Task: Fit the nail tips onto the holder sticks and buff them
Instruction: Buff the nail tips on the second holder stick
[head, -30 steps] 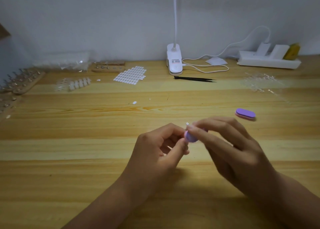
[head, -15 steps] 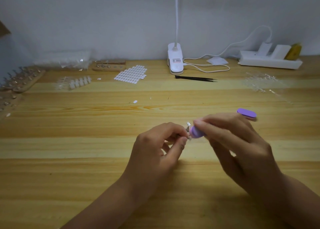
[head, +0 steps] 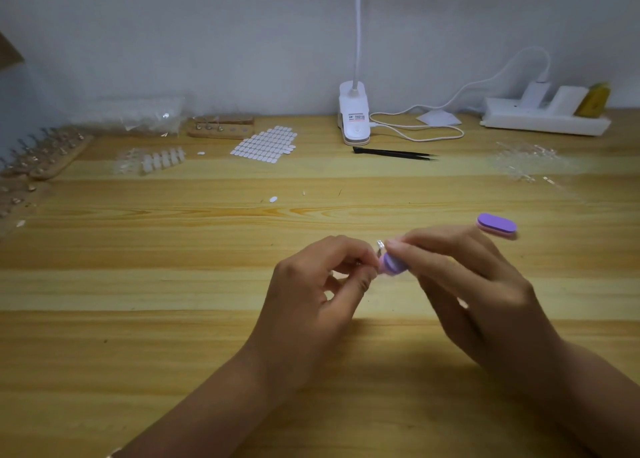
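Well in front of the lamp [head: 354, 118], above the table [head: 138, 284], both hands close together. Pinching with the left hand [head: 322, 294], fingers curled, a holder stick almost all hidden inside them; at its top a small clear nail tip [head: 380, 244]. Gripping with the right hand [head: 478, 284] a small purple buffer [head: 391, 265], thumb and fingers curled round it, its end just beside the nail tip. In front of the lamp and to its right, flat on the table, a second buffer [head: 497, 225]. Just in front of the lamp, black tweezers [head: 394, 154]. Left of the lamp, a sheet of white stickers [head: 265, 144], then a wooden block [head: 220, 128] with a few metal sticks standing in its holes. Further left, a clear plastic bag [head: 138, 114]; cannot tell what is inside. Left of the lamp and nearer, a row of white tips [head: 162, 157]. Far left of the lamp, wooden racks [head: 45, 156] holding upright sticks. Right of the lamp, a white power strip [head: 543, 121] with plugs in it, and a loose heap of clear tips [head: 526, 159].
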A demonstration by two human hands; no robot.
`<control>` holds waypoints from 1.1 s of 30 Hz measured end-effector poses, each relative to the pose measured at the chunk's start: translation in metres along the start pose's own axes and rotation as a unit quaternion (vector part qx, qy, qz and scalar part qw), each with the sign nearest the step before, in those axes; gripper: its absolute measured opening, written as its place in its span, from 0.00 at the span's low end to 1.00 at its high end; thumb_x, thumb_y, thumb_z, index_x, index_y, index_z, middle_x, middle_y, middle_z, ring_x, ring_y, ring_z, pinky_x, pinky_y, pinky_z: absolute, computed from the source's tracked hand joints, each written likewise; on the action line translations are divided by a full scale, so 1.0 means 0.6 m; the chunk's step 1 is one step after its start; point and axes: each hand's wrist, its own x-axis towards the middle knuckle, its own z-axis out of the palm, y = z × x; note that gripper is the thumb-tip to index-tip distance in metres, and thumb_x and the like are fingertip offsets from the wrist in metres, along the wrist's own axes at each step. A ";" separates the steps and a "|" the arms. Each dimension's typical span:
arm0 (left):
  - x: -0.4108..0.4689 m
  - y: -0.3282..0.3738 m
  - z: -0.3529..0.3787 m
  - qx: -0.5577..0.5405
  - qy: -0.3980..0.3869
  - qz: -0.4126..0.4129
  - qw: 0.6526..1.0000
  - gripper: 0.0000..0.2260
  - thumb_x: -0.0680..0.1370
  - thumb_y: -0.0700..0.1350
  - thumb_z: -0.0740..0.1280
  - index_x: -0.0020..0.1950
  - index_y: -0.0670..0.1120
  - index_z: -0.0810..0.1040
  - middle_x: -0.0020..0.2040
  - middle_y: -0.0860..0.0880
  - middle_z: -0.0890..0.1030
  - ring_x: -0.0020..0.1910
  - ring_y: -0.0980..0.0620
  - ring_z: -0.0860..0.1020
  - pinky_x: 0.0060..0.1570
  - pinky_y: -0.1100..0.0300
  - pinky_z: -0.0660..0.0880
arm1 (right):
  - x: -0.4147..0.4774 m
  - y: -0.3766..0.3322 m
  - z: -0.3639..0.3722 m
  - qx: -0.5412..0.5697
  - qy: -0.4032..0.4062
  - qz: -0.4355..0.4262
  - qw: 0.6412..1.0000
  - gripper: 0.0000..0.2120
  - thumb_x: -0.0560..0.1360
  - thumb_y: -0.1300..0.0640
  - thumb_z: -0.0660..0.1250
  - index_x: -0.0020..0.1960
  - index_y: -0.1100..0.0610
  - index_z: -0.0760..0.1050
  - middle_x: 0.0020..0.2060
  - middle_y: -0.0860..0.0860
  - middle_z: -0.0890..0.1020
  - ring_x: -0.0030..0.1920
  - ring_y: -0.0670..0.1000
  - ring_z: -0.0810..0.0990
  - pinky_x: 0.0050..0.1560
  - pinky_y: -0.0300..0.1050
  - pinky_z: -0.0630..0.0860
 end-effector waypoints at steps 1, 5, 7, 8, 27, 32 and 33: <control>0.000 0.000 0.001 -0.004 0.001 -0.003 1.000 0.05 0.76 0.35 0.71 0.48 0.44 0.82 0.44 0.56 0.82 0.44 0.56 0.81 0.39 0.68 0.74 | 0.001 0.003 -0.001 0.000 0.007 0.013 1.000 0.15 0.78 0.70 0.65 0.64 0.67 0.77 0.55 0.60 0.82 0.56 0.57 0.80 0.59 0.46 0.76; -0.001 -0.001 0.000 -0.015 0.000 0.002 1.000 0.04 0.76 0.38 0.69 0.50 0.44 0.82 0.44 0.56 0.82 0.44 0.55 0.81 0.39 0.67 0.76 | -0.004 -0.012 0.002 0.033 0.016 -0.005 0.999 0.15 0.79 0.69 0.64 0.65 0.65 0.75 0.57 0.58 0.81 0.58 0.54 0.79 0.61 0.44 0.75; 0.000 -0.003 -0.002 -0.030 0.002 -0.008 1.000 0.04 0.77 0.38 0.69 0.50 0.45 0.81 0.44 0.56 0.82 0.45 0.54 0.81 0.39 0.63 0.78 | -0.005 -0.014 0.005 0.013 -0.001 -0.021 1.000 0.17 0.76 0.72 0.66 0.65 0.66 0.76 0.57 0.59 0.81 0.58 0.55 0.79 0.62 0.44 0.73; 0.000 -0.003 -0.002 -0.037 0.002 -0.016 0.999 0.04 0.77 0.37 0.69 0.49 0.45 0.81 0.44 0.55 0.82 0.45 0.53 0.81 0.39 0.59 0.79 | -0.004 -0.009 0.004 -0.002 -0.006 -0.016 1.000 0.17 0.75 0.73 0.67 0.64 0.67 0.77 0.56 0.60 0.82 0.57 0.57 0.79 0.61 0.44 0.74; 0.006 -0.001 -0.009 -0.190 -0.019 -0.085 0.978 0.09 0.73 0.36 0.71 0.41 0.45 0.72 0.41 0.47 0.82 0.39 0.54 0.80 0.39 0.59 0.77 | -0.006 -0.012 0.008 -0.020 0.009 -0.018 1.000 0.16 0.76 0.71 0.66 0.63 0.68 0.77 0.56 0.61 0.82 0.57 0.57 0.79 0.62 0.45 0.74; 0.005 0.001 -0.009 -0.151 -0.015 -0.067 0.986 0.11 0.73 0.35 0.72 0.39 0.46 0.72 0.41 0.47 0.83 0.41 0.53 0.81 0.40 0.59 0.78 | 0.003 -0.004 -0.001 0.004 0.030 0.024 0.999 0.14 0.78 0.69 0.65 0.64 0.66 0.76 0.55 0.59 0.82 0.55 0.56 0.81 0.58 0.46 0.77; 0.004 0.001 -0.009 -0.142 -0.015 -0.059 0.988 0.11 0.73 0.34 0.73 0.39 0.46 0.73 0.41 0.48 0.83 0.41 0.54 0.82 0.40 0.61 0.78 | 0.001 -0.010 0.000 0.019 0.023 0.007 1.000 0.15 0.79 0.68 0.64 0.64 0.65 0.75 0.55 0.59 0.82 0.57 0.55 0.80 0.59 0.45 0.76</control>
